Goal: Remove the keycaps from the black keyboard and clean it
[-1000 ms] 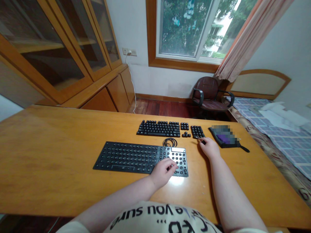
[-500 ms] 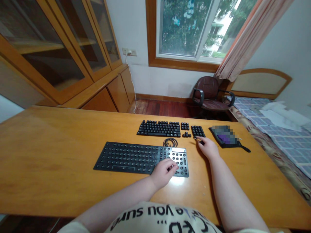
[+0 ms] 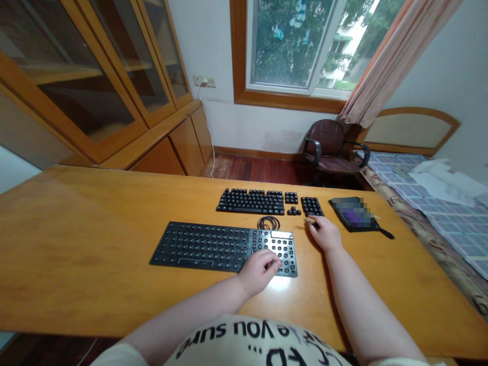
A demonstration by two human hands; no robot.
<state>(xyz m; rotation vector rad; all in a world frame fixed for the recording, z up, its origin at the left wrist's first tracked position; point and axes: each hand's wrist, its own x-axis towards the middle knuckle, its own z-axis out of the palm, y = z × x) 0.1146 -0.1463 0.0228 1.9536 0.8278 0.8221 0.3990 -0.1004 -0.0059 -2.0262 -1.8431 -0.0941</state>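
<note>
A black keyboard base (image 3: 213, 244), its key sockets bare, lies on the wooden desk in front of me. My left hand (image 3: 259, 269) rests on its right end, fingers curled in; whether anything is inside them is hidden. Just below a block of black number-pad keycaps (image 3: 311, 206) is my right hand (image 3: 324, 233), thumb and fingers pinched together. Between those fingertips shows something small and dark that looks like a keycap, slightly blurred. More loose keycaps (image 3: 251, 202) are laid out in keyboard order behind the base.
A coiled black cable (image 3: 269, 223) lies between the base and the keycaps. Right of my right hand is a dark pouch (image 3: 353, 213) with a strap, partly blurred out. Beyond the desk (image 3: 95, 218) stand a brown office chair (image 3: 330, 145), a bed and a glass-fronted cabinet.
My right hand has drawn back slightly from the bottom of the number-pad keycaps. My left hand stays on the right end of the base.
</note>
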